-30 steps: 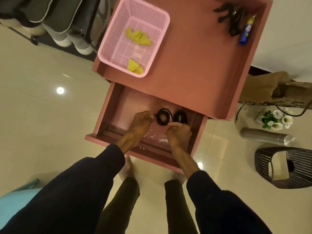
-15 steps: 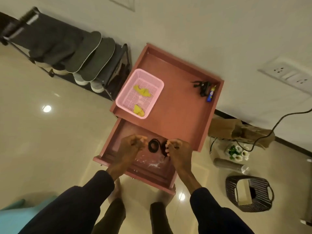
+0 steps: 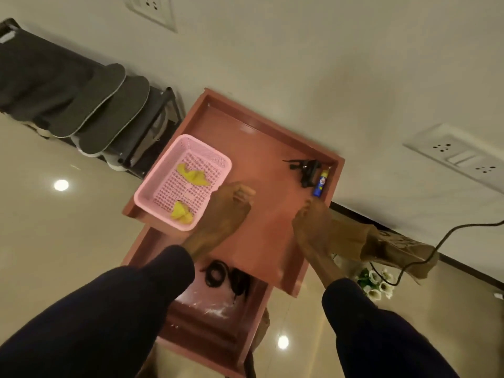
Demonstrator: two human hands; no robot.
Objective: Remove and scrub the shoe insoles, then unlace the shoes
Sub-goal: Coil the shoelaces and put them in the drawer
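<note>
Two coils of black shoelace (image 3: 224,276) lie in the open drawer (image 3: 207,347) of a pink-brown cabinet (image 3: 261,148). My left hand (image 3: 227,208) and my right hand (image 3: 312,227) hover above the cabinet top, apart from the laces; both are blurred, with fingers loosely curled and nothing in them. Dark insoles (image 3: 109,105) lean in a row on a black shoe rack (image 3: 161,124) at the left, with pale shoes partly hidden beneath them.
A pink mesh basket (image 3: 152,192) with yellow cloth pieces (image 3: 192,174) sits on the cabinet's left corner. A blue bottle (image 3: 321,184) and a black tool (image 3: 306,170) lie at its back right. A brown paper bag (image 3: 387,241), white flowers (image 3: 377,285) and a black cable (image 3: 436,241) lie on the floor at the right.
Both hands have let go of the coiled laces and risen out of the drawer to above the cabinet top. The camera view has tilted up towards the wall.
</note>
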